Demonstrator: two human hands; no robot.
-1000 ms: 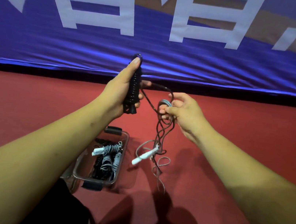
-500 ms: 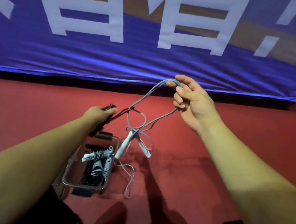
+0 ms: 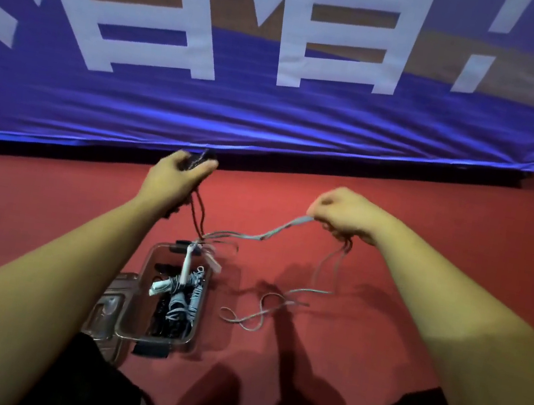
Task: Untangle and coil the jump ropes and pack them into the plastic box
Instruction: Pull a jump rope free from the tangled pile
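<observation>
We have some coiled ropes (image 3: 179, 300) packed in the plastic box (image 3: 154, 342) on the floor, so part of the job looks done. Our left hand (image 3: 175, 178) curls round a black handle (image 3: 197, 161) and our right hand (image 3: 347, 214) pinches the grey rope (image 3: 284, 229). Both loose ropes hang knotted together over the box, not yet coiled.

Bare left forearm (image 3: 51, 267), right forearm (image 3: 452, 299); black cloth (image 3: 86, 380) over both legs.

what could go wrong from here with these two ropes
Pulling the black rope and grey rope apart could tighten the tangle where they cross. The dangling white handles may snag the coiled ropes in the box. The loose grey loops on the floor could knot up.
</observation>
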